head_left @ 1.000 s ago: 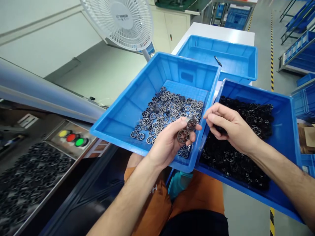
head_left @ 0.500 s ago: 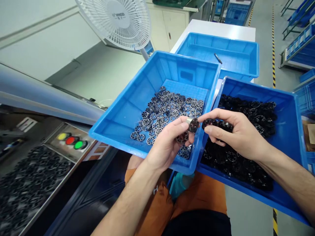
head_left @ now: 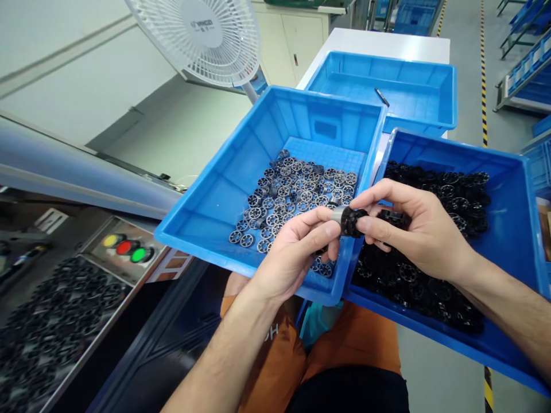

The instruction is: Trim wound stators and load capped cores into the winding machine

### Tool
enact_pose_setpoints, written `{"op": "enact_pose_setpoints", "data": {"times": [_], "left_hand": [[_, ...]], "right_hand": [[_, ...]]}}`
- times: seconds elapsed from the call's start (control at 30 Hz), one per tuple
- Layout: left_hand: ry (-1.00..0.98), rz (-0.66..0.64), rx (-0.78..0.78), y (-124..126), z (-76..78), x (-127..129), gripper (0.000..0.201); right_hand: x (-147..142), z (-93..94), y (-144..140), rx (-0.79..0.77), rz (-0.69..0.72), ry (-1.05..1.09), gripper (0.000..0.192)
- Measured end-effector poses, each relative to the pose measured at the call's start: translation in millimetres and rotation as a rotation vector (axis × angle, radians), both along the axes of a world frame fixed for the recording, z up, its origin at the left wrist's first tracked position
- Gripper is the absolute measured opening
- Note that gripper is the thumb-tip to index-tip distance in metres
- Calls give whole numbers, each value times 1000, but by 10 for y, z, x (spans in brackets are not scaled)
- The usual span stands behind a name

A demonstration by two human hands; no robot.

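My left hand [head_left: 307,238] is closed on a short silvery metal cylinder [head_left: 338,214], held sideways between thumb and fingers. My right hand [head_left: 402,221] pinches a black spoked wheel [head_left: 353,221] against the cylinder's right end, so the two parts touch. A second black wheel-like part [head_left: 394,218] sits within the right hand's curled fingers. Both hands are over the adjoining walls of two blue bins. The left bin [head_left: 215,195] holds many silver-faced spoked wheels [head_left: 282,198]; the right bin [head_left: 512,229] holds many black ones [head_left: 430,292].
Behind is another blue bin [head_left: 413,86] on a white table [head_left: 387,43], with a pen [head_left: 381,97] on its rim. A white fan [head_left: 206,34] stands at the back left. Yellow, red and green buttons [head_left: 124,247] are on a machine at the left, beside piled black parts [head_left: 60,321].
The black wheel in my right hand has moved left and now meets the metal cylinder in my left hand. Earlier a small gap lay between them.
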State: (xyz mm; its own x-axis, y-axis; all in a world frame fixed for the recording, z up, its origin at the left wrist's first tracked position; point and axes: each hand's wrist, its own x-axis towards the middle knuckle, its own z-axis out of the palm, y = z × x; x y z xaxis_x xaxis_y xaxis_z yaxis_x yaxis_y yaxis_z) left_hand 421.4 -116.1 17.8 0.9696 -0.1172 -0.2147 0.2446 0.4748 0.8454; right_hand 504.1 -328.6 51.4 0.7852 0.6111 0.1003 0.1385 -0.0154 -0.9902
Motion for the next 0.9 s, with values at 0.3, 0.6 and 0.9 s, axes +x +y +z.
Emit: {"op": "enact_pose_setpoints", "data": {"times": [0.3, 0.6, 0.9], "left_hand": [[-45, -41, -15, -1, 8, -4, 47], [-51, -31, -24, -10, -5, -1, 51], [-53, -24, -19, -15, 1, 7, 52]], "right_hand": [[-40, -45, 24, -16, -33, -142, 7], [-47, -103, 59, 104, 52, 217, 22], [-90, -88, 127, 190, 82, 506, 33]]}}
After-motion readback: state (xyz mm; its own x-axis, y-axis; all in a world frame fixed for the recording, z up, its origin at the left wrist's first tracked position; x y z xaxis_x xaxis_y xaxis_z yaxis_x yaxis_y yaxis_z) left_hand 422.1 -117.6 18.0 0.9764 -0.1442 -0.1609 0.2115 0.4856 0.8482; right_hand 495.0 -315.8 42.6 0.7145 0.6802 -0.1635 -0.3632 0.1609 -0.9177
